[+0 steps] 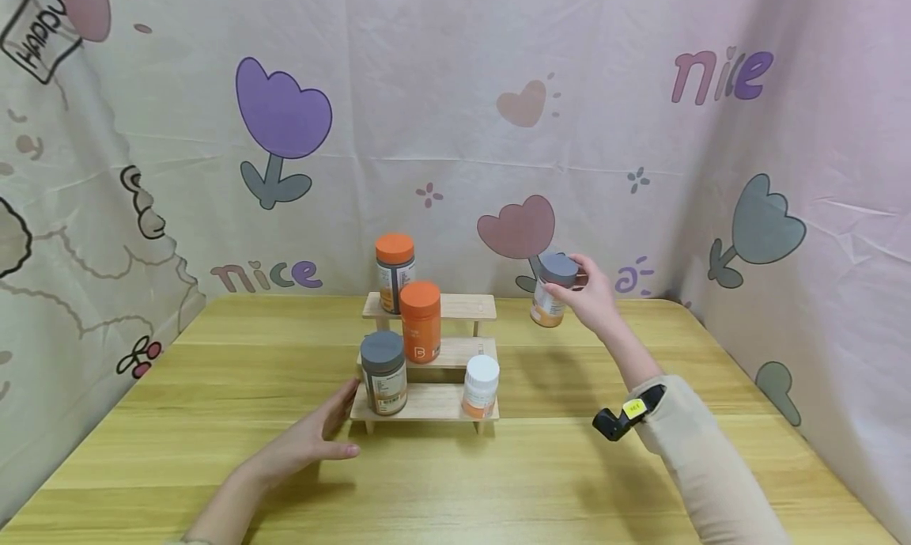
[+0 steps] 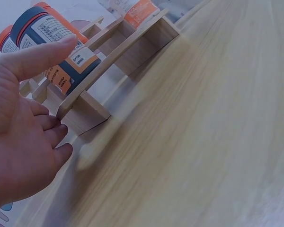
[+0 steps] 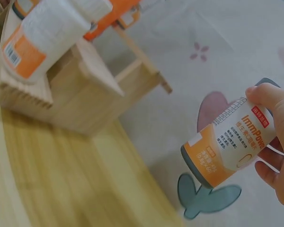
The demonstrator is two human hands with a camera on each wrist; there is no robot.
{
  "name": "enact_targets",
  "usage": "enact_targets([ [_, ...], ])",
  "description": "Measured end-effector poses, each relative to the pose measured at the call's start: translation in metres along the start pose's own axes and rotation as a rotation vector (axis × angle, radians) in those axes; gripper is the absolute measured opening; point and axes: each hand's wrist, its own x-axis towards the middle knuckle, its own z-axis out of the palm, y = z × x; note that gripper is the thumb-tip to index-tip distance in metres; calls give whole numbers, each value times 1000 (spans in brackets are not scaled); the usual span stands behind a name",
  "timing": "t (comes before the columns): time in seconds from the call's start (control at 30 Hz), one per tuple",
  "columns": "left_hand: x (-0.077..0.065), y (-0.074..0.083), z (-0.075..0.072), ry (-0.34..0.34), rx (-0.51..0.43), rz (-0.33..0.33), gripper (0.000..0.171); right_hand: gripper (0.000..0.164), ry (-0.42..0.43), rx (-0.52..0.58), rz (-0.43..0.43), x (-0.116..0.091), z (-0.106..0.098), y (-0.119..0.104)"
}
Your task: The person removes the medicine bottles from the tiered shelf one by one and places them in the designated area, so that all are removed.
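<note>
My right hand [image 1: 592, 296] grips a grey-lidded supplement bottle [image 1: 552, 290] near its lid, raised to the right of a three-step wooden rack [image 1: 434, 403]. In the right wrist view that bottle [image 3: 229, 137] shows a white and orange label. The left hand [image 1: 313, 438] is at the rack's left end, its thumb apart from the fingers and its fingertips right at the bottom step. Close by it on that step stands another grey-lidded bottle [image 1: 385, 375]. A small white bottle [image 1: 481, 388] occupies the same step's right end.
An all-orange bottle [image 1: 421, 323] is on the middle step, and an orange-lidded dark bottle [image 1: 395, 274] on the top step at left. The rack stands on a wooden table [image 1: 213, 355]. A printed cloth [image 1: 427, 134] hangs behind and along both sides.
</note>
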Motion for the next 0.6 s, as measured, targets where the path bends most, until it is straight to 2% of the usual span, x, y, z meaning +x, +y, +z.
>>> enact_targets([
  [0.3, 0, -1, 0, -2, -15, 8, 98, 61, 23, -30, 42, -6, -2, 23],
  [0.6, 0, 0, -1, -8, -31, 19, 98, 63, 38, -70, 68, -9, 5, 43],
])
